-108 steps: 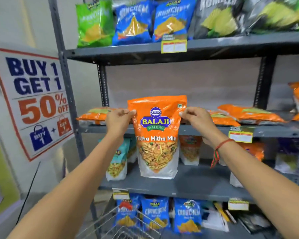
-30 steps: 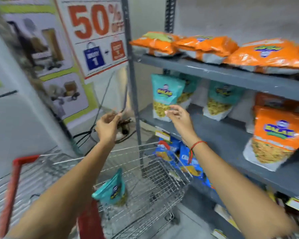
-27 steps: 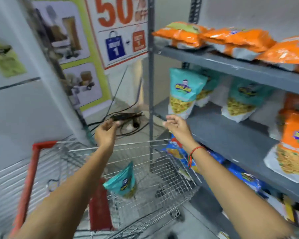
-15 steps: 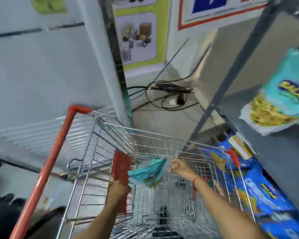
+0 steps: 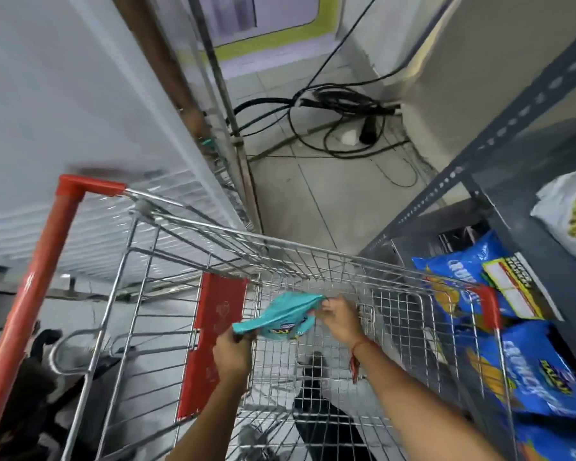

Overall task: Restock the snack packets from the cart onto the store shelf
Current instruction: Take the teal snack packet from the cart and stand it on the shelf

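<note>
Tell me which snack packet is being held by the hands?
The teal foil snack packet inside the wire cart; both hands pinch its top edge. The blue crunchy-snack packets sit untouched on the low grey shelf.

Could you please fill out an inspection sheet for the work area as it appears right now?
Surface: wire cart with red handle, basket otherwise bare of packets; grey store shelf at right.
Job's things: teal snack packet held inside the cart; blue snack packets on the lower shelf; white-bottomed packet on the shelf above.
Clutter: nothing seen.
Grips: left hand pinches the teal packet's left end; right hand pinches its right end.
Cables: black cables coiled on the floor near the wall.
Surroundings: tiled floor, white wall, poster with yellow-green border.
</note>
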